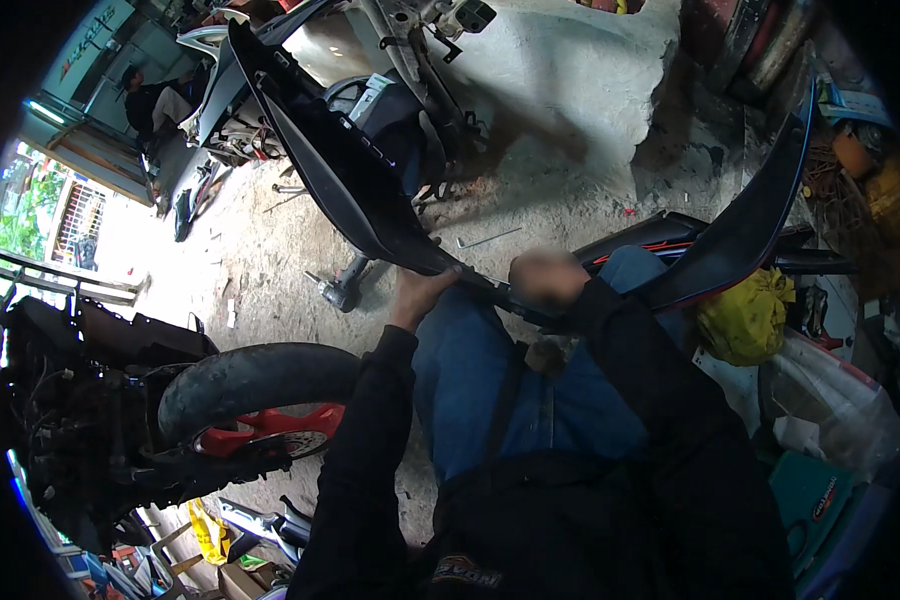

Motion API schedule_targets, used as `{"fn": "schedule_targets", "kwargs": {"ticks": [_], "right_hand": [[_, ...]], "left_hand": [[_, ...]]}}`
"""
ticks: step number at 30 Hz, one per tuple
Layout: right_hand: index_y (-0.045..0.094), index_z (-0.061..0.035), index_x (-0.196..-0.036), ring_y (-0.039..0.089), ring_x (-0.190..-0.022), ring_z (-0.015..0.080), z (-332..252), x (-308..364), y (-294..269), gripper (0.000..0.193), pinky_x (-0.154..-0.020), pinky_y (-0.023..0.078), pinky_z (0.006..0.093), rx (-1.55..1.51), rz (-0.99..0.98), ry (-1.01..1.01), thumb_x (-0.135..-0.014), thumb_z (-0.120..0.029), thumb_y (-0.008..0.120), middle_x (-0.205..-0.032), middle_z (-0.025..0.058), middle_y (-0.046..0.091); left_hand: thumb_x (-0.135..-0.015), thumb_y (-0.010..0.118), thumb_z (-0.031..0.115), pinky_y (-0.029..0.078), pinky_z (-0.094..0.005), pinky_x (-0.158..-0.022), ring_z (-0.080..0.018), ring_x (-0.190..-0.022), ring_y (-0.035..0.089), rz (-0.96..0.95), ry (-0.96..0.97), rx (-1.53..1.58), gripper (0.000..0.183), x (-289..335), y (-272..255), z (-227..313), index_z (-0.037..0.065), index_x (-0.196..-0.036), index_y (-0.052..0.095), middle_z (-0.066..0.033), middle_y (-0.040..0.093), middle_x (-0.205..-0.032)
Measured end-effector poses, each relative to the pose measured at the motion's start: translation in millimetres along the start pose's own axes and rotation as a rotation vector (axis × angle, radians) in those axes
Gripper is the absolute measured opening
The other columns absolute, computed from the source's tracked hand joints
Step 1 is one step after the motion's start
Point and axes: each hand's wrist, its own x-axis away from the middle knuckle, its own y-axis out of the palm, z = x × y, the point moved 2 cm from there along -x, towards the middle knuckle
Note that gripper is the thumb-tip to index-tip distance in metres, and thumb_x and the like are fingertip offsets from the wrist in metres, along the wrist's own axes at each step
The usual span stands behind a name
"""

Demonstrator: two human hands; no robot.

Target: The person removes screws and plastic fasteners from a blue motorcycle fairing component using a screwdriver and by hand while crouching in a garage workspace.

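A dark motorcycle [60, 400] fills the left of a workshop, its worn tyre [255, 385] reaching toward the seated worker, while another person [155, 100] sits in the background. A power tool [342, 288] lies on the concrete floor [270, 255] just beyond the knees — probably set down there to be within easy reach. Across the worker's lap spreads a black V-shaped panel [345, 190], its left wing rising toward the top of the view, its narrow middle between the hands. The left hand [422, 297] closes on the panel's lower edge, thumb on top, apparently to steady the long wing. A thin metal rod [490, 237] lies on the floor ahead. Jeans-clad thighs [470, 380] sit beneath the panel's middle, seemingly serving as a bench. The right hand [545, 280] is over the panel's middle, blurred — whether its fingers pinch or merely press cannot be told. The panel's right wing [730, 235] sweeps outward above a yellow bag [750, 318]; a teal case [815, 495] sits at lower right.
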Motion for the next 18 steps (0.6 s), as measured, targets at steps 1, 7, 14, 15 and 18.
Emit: {"fn": "schedule_targets", "kwargs": {"ticks": [1, 7, 14, 15, 18], "right_hand": [[0.064, 0.0033, -0.098, 0.06, -0.103, 0.0386, -2.0, -2.3, -5.1, 0.027, -0.081, 0.05, 0.041, 0.004, -0.046, 0.001, -0.075, -0.011, 0.06, -0.106, 0.0262, 0.061], [0.062, 0.0035, -0.092, 0.06, -0.1, 0.0407, -5.5, -3.4, -5.3, 0.022, -0.081, 0.049, 0.0426, -0.005, -0.093, 0.008, -0.075, -0.011, 0.06, -0.1, 0.0256, 0.062], [0.06, 0.0015, -0.08, 0.062, -0.089, 0.0359, -21.7, 11.1, 15.9, 0.011, -0.076, 0.048, 0.044, 0.189, 0.276, -0.234, -0.074, -0.008, 0.057, -0.088, 0.0224, 0.063], [0.06, 0.0015, -0.08, 0.062, -0.089, 0.0359, -19.4, 12.7, 18.6, 0.011, -0.076, 0.048, 0.044, 0.19, 0.277, -0.234, -0.074, -0.008, 0.057, -0.088, 0.0224, 0.063], [0.059, 0.0011, -0.083, 0.062, -0.089, 0.0339, -21.3, 19.6, 16.6, 0.013, -0.078, 0.048, 0.0424, 0.245, 0.228, -0.261, -0.076, -0.009, 0.057, -0.088, 0.0217, 0.063]], "left_hand": [[-0.066, 0.082, 0.02, 0.047, -0.0349, -0.087, -0.0221, -0.096, 0.06, -0.001, 0.0, -0.001, 0.056, 0.5, 0.3, 1.1, -0.003, -0.11, 0.057, -0.0108, 0.062, -0.104], [-0.066, 0.081, 0.021, 0.046, -0.0353, -0.09, -0.0231, -0.099, 0.06, 0.018, -0.052, 0.054, 0.056, 4.4, 2.2, 4.4, -0.003, -0.111, 0.058, -0.0129, 0.062, -0.108], [-0.064, 0.081, 0.016, 0.05, -0.0335, -0.086, -0.0224, -0.1, 0.059, -0.015, -0.137, 0.016, 0.073, 2.8, 1.8, -2.0, -0.004, -0.123, 0.044, -0.0164, 0.057, -0.112], [-0.063, 0.081, 0.016, 0.05, -0.0336, -0.086, -0.0223, -0.099, 0.059, -0.036, -0.196, 0.05, 0.073, 1.6, 1.0, -5.0, -0.004, -0.123, 0.044, -0.0161, 0.057, -0.112], [-0.063, 0.081, 0.017, 0.049, -0.0338, -0.086, -0.0216, -0.099, 0.059, -0.066, -0.108, -0.047, 0.072, -2.7, -4.0, -6.9, -0.004, -0.121, 0.046, -0.0155, 0.058, -0.111]]}}
